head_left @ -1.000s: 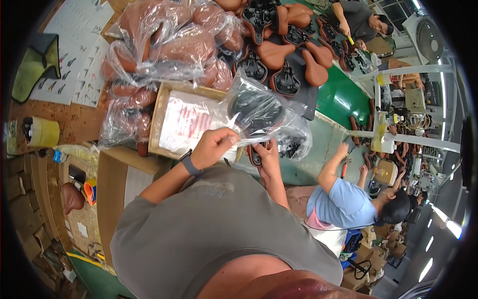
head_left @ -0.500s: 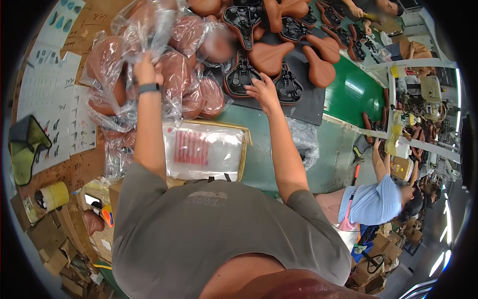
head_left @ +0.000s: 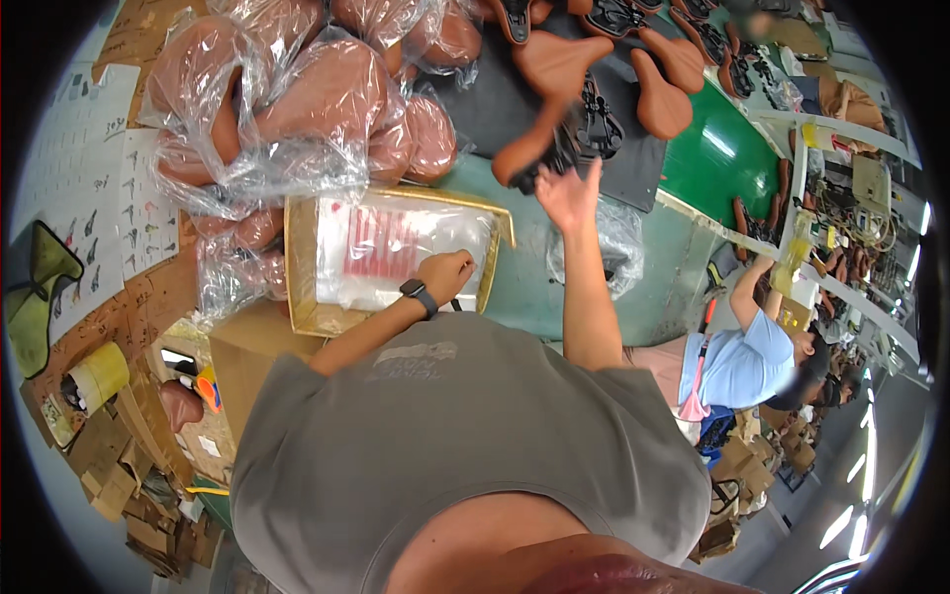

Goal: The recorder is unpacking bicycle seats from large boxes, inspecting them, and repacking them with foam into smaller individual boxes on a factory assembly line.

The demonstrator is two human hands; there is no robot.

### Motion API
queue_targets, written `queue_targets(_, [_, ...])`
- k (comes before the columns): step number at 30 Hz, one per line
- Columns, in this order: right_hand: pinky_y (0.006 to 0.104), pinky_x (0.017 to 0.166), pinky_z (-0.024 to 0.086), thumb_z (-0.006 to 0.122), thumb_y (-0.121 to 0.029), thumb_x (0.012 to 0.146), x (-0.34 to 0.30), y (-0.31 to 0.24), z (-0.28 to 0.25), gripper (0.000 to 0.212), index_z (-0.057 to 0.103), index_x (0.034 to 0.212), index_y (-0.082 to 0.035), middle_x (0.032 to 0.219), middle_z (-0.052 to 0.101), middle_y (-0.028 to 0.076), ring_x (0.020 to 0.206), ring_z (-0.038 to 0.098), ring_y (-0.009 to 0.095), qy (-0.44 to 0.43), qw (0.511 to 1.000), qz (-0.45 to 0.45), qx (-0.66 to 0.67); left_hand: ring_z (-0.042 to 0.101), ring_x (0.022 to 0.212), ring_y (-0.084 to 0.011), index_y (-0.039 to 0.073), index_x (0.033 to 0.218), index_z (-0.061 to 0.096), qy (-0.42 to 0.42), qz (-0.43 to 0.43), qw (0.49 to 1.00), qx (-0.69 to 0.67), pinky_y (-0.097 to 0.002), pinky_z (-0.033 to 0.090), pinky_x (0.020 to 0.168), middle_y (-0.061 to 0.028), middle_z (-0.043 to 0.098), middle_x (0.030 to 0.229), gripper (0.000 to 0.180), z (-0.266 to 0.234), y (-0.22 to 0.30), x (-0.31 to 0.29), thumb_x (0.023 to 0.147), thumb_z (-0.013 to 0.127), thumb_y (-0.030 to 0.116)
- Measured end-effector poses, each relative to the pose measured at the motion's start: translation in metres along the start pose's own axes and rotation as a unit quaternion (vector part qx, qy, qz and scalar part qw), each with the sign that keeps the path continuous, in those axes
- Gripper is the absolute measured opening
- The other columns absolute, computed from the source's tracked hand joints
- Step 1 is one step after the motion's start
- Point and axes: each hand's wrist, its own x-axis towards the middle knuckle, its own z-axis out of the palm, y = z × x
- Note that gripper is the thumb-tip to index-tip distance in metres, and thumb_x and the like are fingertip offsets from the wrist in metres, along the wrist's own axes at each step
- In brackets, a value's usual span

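Note:
My right hand (head_left: 571,203) grips a brown bicycle saddle (head_left: 529,148) by its black underside, over the near edge of the dark mat. The saddle is tilted and smeared by motion; part of my fingers is hidden behind it. Above the open cardboard box (head_left: 503,220) is my left hand (head_left: 445,277), its fingers curled closed; whatever they may hold does not show. Inside that box lies a stack of clear plastic bags (head_left: 341,247) with red print. Just beyond it, a brown saddle wrapped in clear plastic (head_left: 327,94) rests on a pile of other wrapped saddles.
Several unwrapped brown saddles (head_left: 661,104) lie on the dark mat (head_left: 633,173), some with black undersides up. A crumpled clear bag (head_left: 609,247) is on the green table by my right forearm. A co-worker in a blue shirt (head_left: 747,356) stands at the right.
My left hand has left the plastic wrapping on the pile and come back over the box. My right hand has taken hold of a saddle and drawn it nearer.

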Motion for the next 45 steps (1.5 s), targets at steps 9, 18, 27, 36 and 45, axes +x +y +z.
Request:
queue_targets(9, [0.0548,0.09,0.065,0.033,-0.065,0.11,-0.226,0.156,-0.173,0.069,0.069,0.12,-0.007,0.107,0.077,0.011,0.096,0.074,0.031,0.183,0.964,-0.081,0.177,0.07,0.091,-0.0413,0.003,0.101,0.068,0.057,0.113,0.974,0.187,-0.0524,0.056,0.082,-0.0194,0.073,0.099,0.028,0.074,-0.087,0.012,0.096,0.076,0.03])
queue_targets(18, [0.0586,0.112,0.055,0.053,-0.059,0.11,-0.368,0.247,-0.134,0.073,0.048,0.16,-0.006,0.146,0.067,0.014,0.135,0.064,0.039,0.159,0.984,0.013,0.079,0.069,0.098,-0.0388,0.008,0.109,0.064,0.2,0.128,0.97,0.059,-0.0495,0.057,0.082,-0.0138,0.07,0.106,0.022,0.042,-0.056,-0.064,0.098,0.076,0.022])
queue_targets(27, [0.0444,0.1,0.058,0.094,-0.037,0.08,-0.353,0.304,-0.168,0.103,0.04,0.157,0.006,0.13,0.072,0.021,0.116,0.072,0.032,0.386,0.486,-0.096,-0.779,0.07,0.105,-0.0398,0.009,0.102,0.077,0.126,-0.043,0.979,0.155,-0.0511,0.058,0.092,-0.0185,0.071,0.115,0.028,0.08,-0.091,-0.027,0.097,0.077,0.037])
queue_targets(36, [0.0465,0.093,0.064,0.08,-0.017,0.097,-0.418,0.298,-0.056,0.08,0.034,0.162,-0.006,0.128,0.069,0.022,0.12,0.073,0.037,0.09,0.99,-0.095,0.056,0.075,0.102,-0.0408,0.01,0.108,0.083,0.093,0.034,0.991,0.095,-0.0527,0.058,0.089,-0.0202,0.079,0.108,0.026,0.009,-0.072,-0.101,0.102,0.062,0.024])
queue_targets(45, [0.0428,0.086,0.068,0.072,0.002,0.094,-0.267,0.284,0.048,0.054,0.052,0.144,0.0,0.126,0.071,0.023,0.104,0.077,0.037,-0.063,0.975,0.025,-0.211,0.076,0.096,-0.0307,0.002,0.116,0.074,0.04,0.174,0.983,-0.041,-0.0436,0.059,0.084,-0.0132,0.078,0.102,0.022,-0.048,-0.017,-0.184,0.106,0.056,0.01])
